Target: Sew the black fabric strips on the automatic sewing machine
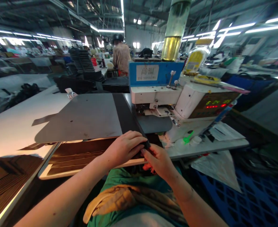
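A long black strip (126, 115) runs from the near table edge toward a white and blue machine (174, 94). My left hand (126, 146) lies over the strip's near end with its fingers curled down on it. My right hand (159, 160) meets it from the right at the table edge and pinches the same end. A grey sheet (84, 118) lies flat to the left of the strip.
Brown slatted boards (75, 156) sit under the grey sheet. The machine has a red and green display (215, 104) and a yellow oil bottle (173, 34) on top. A person (121, 56) stands far back. Blue pallets (252, 195) lie at right.
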Motion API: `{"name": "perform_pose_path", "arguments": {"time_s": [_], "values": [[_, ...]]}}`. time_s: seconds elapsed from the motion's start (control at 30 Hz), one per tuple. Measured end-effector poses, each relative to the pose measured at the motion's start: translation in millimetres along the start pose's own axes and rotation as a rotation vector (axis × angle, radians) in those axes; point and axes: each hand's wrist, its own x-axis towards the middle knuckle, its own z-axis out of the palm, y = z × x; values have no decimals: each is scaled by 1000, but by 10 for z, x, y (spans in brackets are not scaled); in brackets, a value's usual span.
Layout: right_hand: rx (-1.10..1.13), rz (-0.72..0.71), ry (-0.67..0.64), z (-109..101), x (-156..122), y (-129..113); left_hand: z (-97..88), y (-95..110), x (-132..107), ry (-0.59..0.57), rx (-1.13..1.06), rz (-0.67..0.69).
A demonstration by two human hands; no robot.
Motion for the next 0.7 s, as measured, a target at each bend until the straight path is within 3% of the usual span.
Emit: {"name": "perform_pose_path", "arguments": {"time_s": [0.13, 0.27, 0.4, 0.47, 0.53, 0.7], "values": [[87, 33, -65, -14, 6, 2, 0, -2, 33, -29, 0, 21], [327, 142, -211, -31, 49, 112, 20, -17, 32, -106, -92, 5], [522, 351, -115, 33, 125, 326, 55, -21, 12, -162, -159, -48], [499, 343, -83, 68, 129, 416, 62, -16, 26, -141, -157, -90], [388, 284, -139, 74, 85, 478, 56, -2, 61, -117, -124, -86], [73, 206, -366, -60, -192, 599, 69, 61, 174, -217, 46, 120]]}}
